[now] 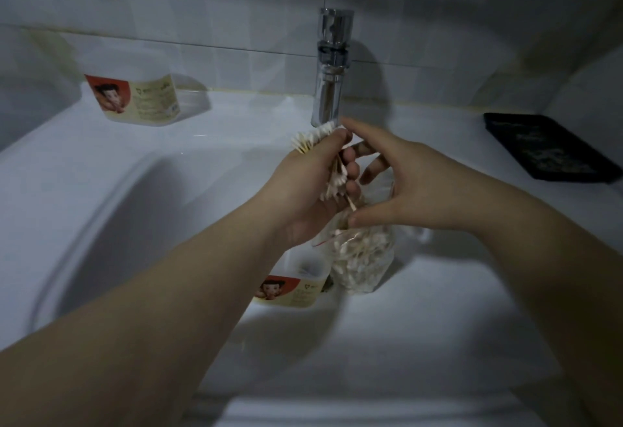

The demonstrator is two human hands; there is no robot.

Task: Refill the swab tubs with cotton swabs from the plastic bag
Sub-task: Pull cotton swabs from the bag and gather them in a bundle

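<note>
Two hands meet over a white sink, just in front of the tap. The left hand has its fingers curled tight round a fat bunch of cotton swabs. White tips stick out above those fingers, and more tips poke out below them.

The right hand is close beside the bunch. Its fingers are spread wide and straight, and they hold nothing. The top one reaches to the upper end of the bunch. The thumb points down, near one swab that sticks out at a slant. I cannot tell if the thumb touches it.

Right under the right thumb is the clear plastic bag. It is down in the sink, and lots of swabs are inside it. Its mouth is open, up by the thumb.

Under the left wrist, just left of the bag, is a clear swab tub with a red and cream label. Its open top faces up, and the arm hides part of it.

Behind the fingers stands the shiny tap, its spout just above the bunch.

Far off to the left of the fingers, a second tub with the same label sits on the sink's back ledge. Far to the right, a flat black tray lies on the ledge.
</note>
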